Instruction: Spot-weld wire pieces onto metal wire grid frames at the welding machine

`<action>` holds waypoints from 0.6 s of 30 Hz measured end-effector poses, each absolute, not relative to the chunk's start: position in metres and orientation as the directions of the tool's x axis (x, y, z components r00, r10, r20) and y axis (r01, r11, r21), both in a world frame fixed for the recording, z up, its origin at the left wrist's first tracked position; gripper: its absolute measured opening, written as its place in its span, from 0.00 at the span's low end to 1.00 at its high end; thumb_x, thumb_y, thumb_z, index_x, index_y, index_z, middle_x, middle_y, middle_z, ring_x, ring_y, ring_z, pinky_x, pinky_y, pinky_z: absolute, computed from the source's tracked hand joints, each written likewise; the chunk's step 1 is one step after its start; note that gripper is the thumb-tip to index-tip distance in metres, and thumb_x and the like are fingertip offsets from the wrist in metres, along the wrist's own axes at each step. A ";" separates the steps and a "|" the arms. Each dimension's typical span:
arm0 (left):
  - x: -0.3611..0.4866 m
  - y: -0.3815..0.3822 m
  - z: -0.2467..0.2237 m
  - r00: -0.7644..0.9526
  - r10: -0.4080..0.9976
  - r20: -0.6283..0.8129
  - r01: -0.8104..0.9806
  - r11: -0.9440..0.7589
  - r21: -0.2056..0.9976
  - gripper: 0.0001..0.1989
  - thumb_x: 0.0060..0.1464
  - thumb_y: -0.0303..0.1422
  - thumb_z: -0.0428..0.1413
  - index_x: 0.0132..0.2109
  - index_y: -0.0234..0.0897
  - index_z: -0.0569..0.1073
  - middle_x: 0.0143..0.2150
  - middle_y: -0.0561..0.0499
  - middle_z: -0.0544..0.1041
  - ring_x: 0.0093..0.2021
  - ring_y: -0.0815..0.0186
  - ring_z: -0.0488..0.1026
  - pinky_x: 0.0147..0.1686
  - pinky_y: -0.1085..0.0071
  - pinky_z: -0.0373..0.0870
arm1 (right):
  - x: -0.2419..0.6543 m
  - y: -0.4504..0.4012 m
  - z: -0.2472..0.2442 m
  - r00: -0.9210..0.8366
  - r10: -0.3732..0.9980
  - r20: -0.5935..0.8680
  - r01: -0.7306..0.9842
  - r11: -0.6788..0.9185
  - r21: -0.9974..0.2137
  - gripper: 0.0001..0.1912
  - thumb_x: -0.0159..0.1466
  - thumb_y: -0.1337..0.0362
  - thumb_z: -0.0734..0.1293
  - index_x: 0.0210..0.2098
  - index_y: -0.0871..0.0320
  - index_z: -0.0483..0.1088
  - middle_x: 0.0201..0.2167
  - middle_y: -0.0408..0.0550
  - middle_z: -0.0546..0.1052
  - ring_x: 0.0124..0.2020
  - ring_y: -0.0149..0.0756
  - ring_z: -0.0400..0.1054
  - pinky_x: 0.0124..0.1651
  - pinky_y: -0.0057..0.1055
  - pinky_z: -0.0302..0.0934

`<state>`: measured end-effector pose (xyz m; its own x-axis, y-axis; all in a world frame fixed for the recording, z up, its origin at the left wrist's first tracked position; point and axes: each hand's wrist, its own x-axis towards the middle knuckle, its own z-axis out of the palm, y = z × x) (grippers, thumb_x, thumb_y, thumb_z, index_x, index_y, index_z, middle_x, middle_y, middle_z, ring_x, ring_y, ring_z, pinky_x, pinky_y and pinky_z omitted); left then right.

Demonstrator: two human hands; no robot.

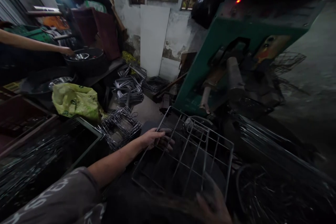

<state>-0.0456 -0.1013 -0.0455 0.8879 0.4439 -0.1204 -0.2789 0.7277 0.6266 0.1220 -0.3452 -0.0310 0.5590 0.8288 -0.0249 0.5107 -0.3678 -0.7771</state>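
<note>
A rectangular wire rack (193, 159) of thin metal rods lies tilted in front of me, above a dark rounded surface. My left hand (156, 139) grips its left edge, thumb on top and fingers reaching below the wires. Close to the rack's lower right side is my right hand (214, 204), dim and smeared by motion. Its thumb and a finger point up toward the rods, but I cannot tell whether they grip them. Just behind the rack stands a green machine (199, 63) with thick metal arms and a lit red lamp.
Bent wire frames are stacked at left (120, 126) and farther back (128, 87). A yellow-green sack (75, 101) lies beside a crate (89, 127) of dark rods. Thin rods (273, 147) extend at right. Another person's hand (67, 51) reaches toward a metal bowl (81, 56).
</note>
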 end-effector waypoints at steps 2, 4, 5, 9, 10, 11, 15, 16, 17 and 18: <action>-0.043 -0.103 -0.046 0.884 0.450 -0.126 -0.277 0.722 0.634 0.24 0.54 0.34 0.56 0.55 0.31 0.63 0.40 0.33 0.78 0.37 0.50 0.78 0.38 0.54 0.69 | 0.131 -0.332 -0.039 0.502 0.861 -0.075 0.483 -0.351 -0.802 0.30 0.63 0.47 0.57 0.60 0.54 0.57 0.30 0.46 0.77 0.32 0.40 0.73 0.31 0.31 0.69; -0.043 -0.104 -0.046 0.881 0.456 -0.123 -0.283 0.718 0.636 0.24 0.54 0.35 0.55 0.56 0.30 0.62 0.40 0.33 0.77 0.37 0.49 0.78 0.38 0.53 0.69 | 0.137 -0.326 -0.051 0.418 0.900 -0.124 0.461 -0.328 -0.825 0.28 0.61 0.48 0.60 0.56 0.54 0.62 0.32 0.46 0.78 0.34 0.40 0.74 0.33 0.28 0.69; -0.043 -0.103 -0.046 0.879 0.460 -0.125 -0.286 0.718 0.634 0.24 0.54 0.35 0.55 0.56 0.30 0.62 0.40 0.34 0.77 0.37 0.49 0.78 0.38 0.52 0.69 | 0.139 -0.326 -0.057 0.368 0.919 -0.141 0.459 -0.312 -0.832 0.26 0.60 0.48 0.61 0.53 0.54 0.65 0.34 0.47 0.78 0.36 0.40 0.74 0.34 0.27 0.69; -0.048 -0.101 -0.045 0.877 0.455 -0.151 -0.274 0.734 0.622 0.21 0.54 0.34 0.55 0.54 0.32 0.64 0.41 0.34 0.77 0.37 0.48 0.77 0.37 0.52 0.69 | 0.140 -0.332 -0.070 0.258 0.959 -0.114 0.510 -0.235 -0.827 0.19 0.59 0.51 0.61 0.45 0.54 0.71 0.36 0.48 0.79 0.37 0.40 0.74 0.37 0.26 0.70; -0.048 -0.100 -0.045 0.881 0.447 -0.153 -0.269 0.740 0.616 0.21 0.54 0.34 0.55 0.54 0.32 0.65 0.42 0.34 0.77 0.38 0.48 0.77 0.37 0.53 0.69 | 0.139 -0.331 -0.069 0.245 0.965 -0.092 0.531 -0.213 -0.820 0.18 0.60 0.53 0.61 0.45 0.54 0.71 0.36 0.48 0.79 0.38 0.40 0.74 0.39 0.26 0.70; -0.048 -0.100 -0.045 0.885 0.440 -0.149 -0.268 0.746 0.610 0.21 0.54 0.34 0.56 0.54 0.32 0.65 0.42 0.34 0.77 0.38 0.49 0.77 0.38 0.53 0.69 | 0.139 -0.330 -0.066 0.238 0.969 -0.062 0.556 -0.188 -0.810 0.17 0.60 0.54 0.61 0.44 0.54 0.71 0.37 0.48 0.79 0.38 0.40 0.74 0.40 0.27 0.70; -0.045 -0.101 -0.046 0.886 0.443 -0.136 -0.277 0.741 0.612 0.22 0.53 0.34 0.57 0.54 0.32 0.65 0.41 0.34 0.78 0.38 0.49 0.77 0.37 0.52 0.69 | 0.137 -0.320 -0.053 0.150 0.988 0.024 0.669 -0.084 -0.738 0.18 0.60 0.58 0.60 0.48 0.55 0.69 0.44 0.49 0.77 0.44 0.40 0.72 0.46 0.33 0.68; -0.044 -0.101 -0.045 0.883 0.449 -0.136 -0.279 0.736 0.617 0.22 0.53 0.34 0.57 0.53 0.32 0.65 0.41 0.34 0.78 0.37 0.49 0.77 0.37 0.52 0.69 | 0.136 -0.319 -0.051 0.124 0.992 0.020 0.701 -0.074 -0.710 0.20 0.59 0.58 0.61 0.49 0.56 0.69 0.45 0.51 0.76 0.46 0.42 0.71 0.47 0.34 0.68; -0.043 -0.102 -0.045 0.879 0.457 -0.138 -0.282 0.731 0.621 0.22 0.53 0.35 0.57 0.53 0.32 0.65 0.41 0.33 0.78 0.37 0.49 0.77 0.36 0.52 0.70 | 0.136 -0.318 -0.050 0.100 0.995 0.002 0.733 -0.072 -0.677 0.22 0.58 0.57 0.62 0.50 0.57 0.68 0.47 0.52 0.75 0.47 0.43 0.70 0.48 0.36 0.67; -0.042 -0.102 -0.045 0.877 0.459 -0.143 -0.281 0.731 0.622 0.22 0.53 0.35 0.57 0.53 0.32 0.65 0.40 0.33 0.78 0.36 0.48 0.77 0.36 0.53 0.70 | 0.135 -0.319 -0.049 0.075 0.997 -0.025 0.765 -0.073 -0.640 0.25 0.56 0.57 0.64 0.52 0.59 0.67 0.48 0.54 0.74 0.48 0.45 0.70 0.48 0.37 0.67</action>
<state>-0.0425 -0.1021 -0.0449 0.8770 0.4588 -0.1426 -0.2810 0.7305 0.6224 0.1347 -0.3186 -0.0490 0.0747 0.9969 -0.0249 0.7649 -0.0733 -0.6399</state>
